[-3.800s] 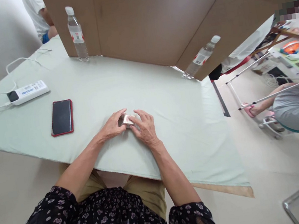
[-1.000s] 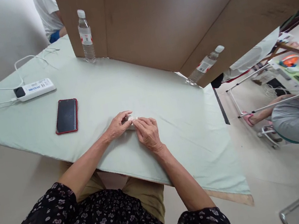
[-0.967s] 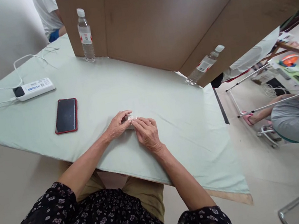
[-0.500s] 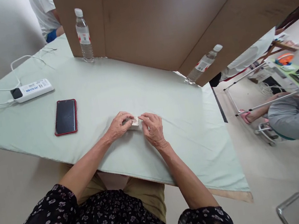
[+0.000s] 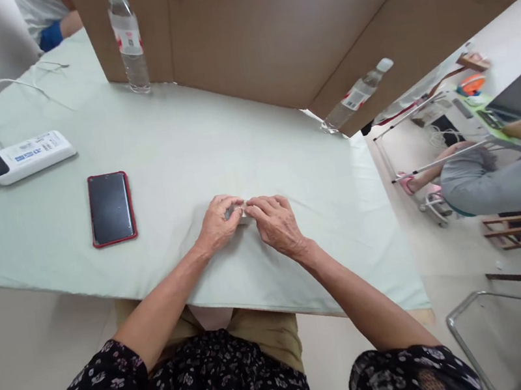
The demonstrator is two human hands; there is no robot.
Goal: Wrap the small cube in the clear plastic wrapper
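Observation:
A small whitish box (image 5: 245, 220) rests on the pale green cloth in front of me, mostly hidden by my fingers. My left hand (image 5: 219, 222) is curled around its left end, thumb and fingertips on it. From the right, my right hand (image 5: 277, 224) has its fingers bent together over the top and right side of the same box. The fingertips of both hands nearly meet there. What the right fingertips do in detail is covered by the hand itself.
A red-cased phone (image 5: 111, 209) lies to the left, beyond it a white power bank (image 5: 30, 157) with cables. Water bottles (image 5: 130, 44) stand and lean against a cardboard screen (image 5: 235, 34). A seated person (image 5: 509, 175) is at the right.
My right hand has moved in over the box and now covers more of it. The fingertips of both hands are closer together. The view has shifted slightly.

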